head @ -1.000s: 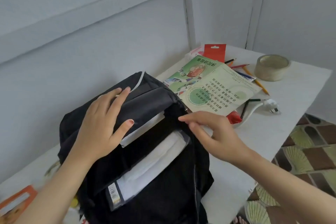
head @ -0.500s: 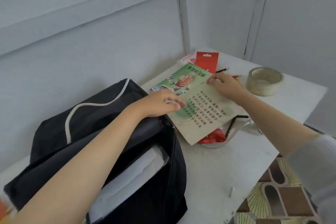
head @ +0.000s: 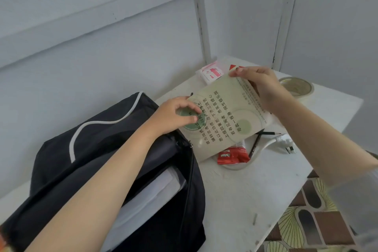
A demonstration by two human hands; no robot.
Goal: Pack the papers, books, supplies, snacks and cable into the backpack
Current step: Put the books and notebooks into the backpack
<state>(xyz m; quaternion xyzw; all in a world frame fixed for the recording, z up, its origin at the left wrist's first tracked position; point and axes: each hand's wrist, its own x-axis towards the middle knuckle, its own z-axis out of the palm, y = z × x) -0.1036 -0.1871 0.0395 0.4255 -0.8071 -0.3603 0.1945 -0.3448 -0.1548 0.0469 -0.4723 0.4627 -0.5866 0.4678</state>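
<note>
A black backpack (head: 106, 149) lies open on the white table (head: 255, 186), with white papers (head: 147, 196) showing in its mouth. Both hands hold a pale green booklet (head: 223, 122) with dark printed characters, tilted up off the table just right of the bag. My left hand (head: 176, 114) grips its left edge. My right hand (head: 259, 86) grips its far right corner. Under the booklet lie a red snack packet (head: 231, 154), a black pen (head: 254, 145) and a white cable with plug (head: 284, 143).
A roll of tape (head: 296, 88) sits at the table's far right. A white-and-pink packet (head: 210, 72) lies near the back wall, with a red card (head: 234, 67) beside it. The table's right edge drops to a patterned floor (head: 306, 221).
Both hands left the backpack and took hold of the booklet. It now tilts up off the table, uncovering the snack packet and cable.
</note>
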